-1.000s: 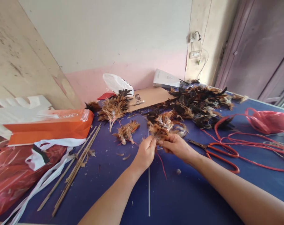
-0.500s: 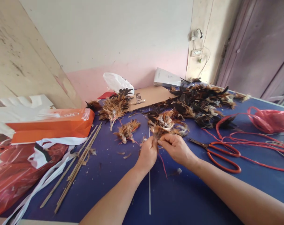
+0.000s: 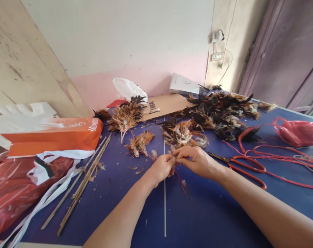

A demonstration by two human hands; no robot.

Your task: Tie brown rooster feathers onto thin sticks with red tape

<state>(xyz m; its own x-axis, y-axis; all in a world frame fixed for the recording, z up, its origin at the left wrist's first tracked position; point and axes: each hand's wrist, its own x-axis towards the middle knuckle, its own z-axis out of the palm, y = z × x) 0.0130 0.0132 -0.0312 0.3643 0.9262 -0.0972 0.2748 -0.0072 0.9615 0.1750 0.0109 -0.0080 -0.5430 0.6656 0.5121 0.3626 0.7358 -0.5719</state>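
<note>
Close together above the blue table (image 3: 197, 213), my left hand (image 3: 163, 167) and my right hand (image 3: 196, 161) meet at the fingertips. The left is closed around a small bunch of brown feathers, mostly hidden by my fingers. My right hand pinches at the same spot; what lies between its fingers is hidden. A thin red plastic string (image 3: 181, 182) dangles below them. Just beyond is a pile of loose brown and white feathers (image 3: 182, 132). To the left lie small feather bunches (image 3: 140, 143) and a larger feather bunch on a stick (image 3: 126, 119).
Orange-handled scissors (image 3: 246, 165) lie by my right forearm, near a pink-red string roll (image 3: 301, 132). Dark feathers (image 3: 220, 112) cover the back right, beside flat cardboard (image 3: 166, 105). Thin sticks (image 3: 86, 181) and an orange bag (image 3: 53, 137) are on the left.
My hands have turned slightly and dropped a little, so less of the held feathers shows. My right fingers now arch over the left fingertips. The hanging string has shifted slightly.
</note>
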